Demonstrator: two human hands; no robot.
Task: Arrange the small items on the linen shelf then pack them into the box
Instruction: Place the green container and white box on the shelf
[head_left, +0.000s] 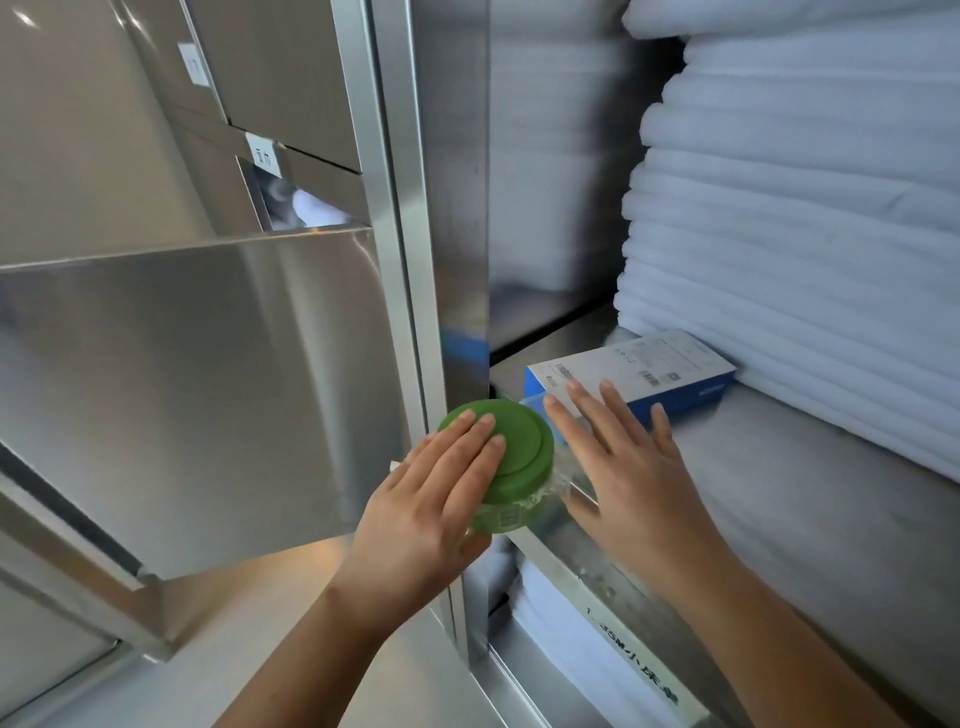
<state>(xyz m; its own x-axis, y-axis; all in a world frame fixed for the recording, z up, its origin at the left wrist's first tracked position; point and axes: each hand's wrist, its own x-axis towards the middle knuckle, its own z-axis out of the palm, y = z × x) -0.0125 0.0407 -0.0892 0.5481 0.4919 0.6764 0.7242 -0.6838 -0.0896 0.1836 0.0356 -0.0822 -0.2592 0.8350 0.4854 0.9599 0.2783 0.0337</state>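
The left hand's fingers lie straight and close together, flat across the smooth green lid of the jar. The thumb is out of sight beneath the hand, so I cannot tell whether it curls round the jar. Under the fingertips the lid is a round matte disc with a raised rim, and below it is a clear, glossy plastic body with green showing through. The lid faces up toward the camera and the jar's axis leans slightly toward the person. It sits at the front left corner of the steel shelf; whether it rests there is unclear.

Just right of the jar, the right hand has its fingers straight and spread wide, palm down, gripping nothing. It is blurred, so contact is uncertain. Its fingertips overlap the near end of a flat rectangular carton, which has a white printed top with barcodes and blue sides. The carton lies on its broad face, its long axis running from the fingertips away to the right.

Beyond the carton's far end, a tall stack of folded white linen shows soft ribbed edges. Left of the left hand's fingers hangs an open brushed-steel door, and beyond the jar rises an upright steel post.
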